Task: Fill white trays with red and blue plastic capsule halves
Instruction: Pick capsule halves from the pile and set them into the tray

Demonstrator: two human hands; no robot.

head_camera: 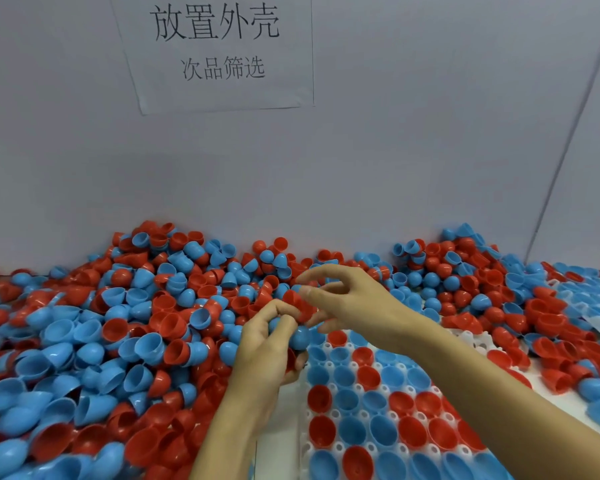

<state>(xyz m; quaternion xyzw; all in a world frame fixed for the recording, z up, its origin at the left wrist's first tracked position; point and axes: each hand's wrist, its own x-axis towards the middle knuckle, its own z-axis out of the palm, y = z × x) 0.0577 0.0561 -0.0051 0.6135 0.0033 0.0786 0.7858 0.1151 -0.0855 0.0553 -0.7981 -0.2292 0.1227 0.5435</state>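
Head view: left hand [271,344] clutched blue halves [298,336] beside the tray's [361,389] far-left edge; right hand [347,299], fingers spread, pinched a red half [300,306] just above.

- a big pile of red and blue halves [125,327] covers the table on the left and goes back to the wall [395,168]. a hand cannot reach the table there without pushing halves.
- more loose halves [482,289] are heaped at the right, lying over the far trays [593,320].
- the near white tray [378,389] has its cups full of halves.
- both arms cross over this tray and meet at the pile's edge.
- the air above the pile is open up to the wall.
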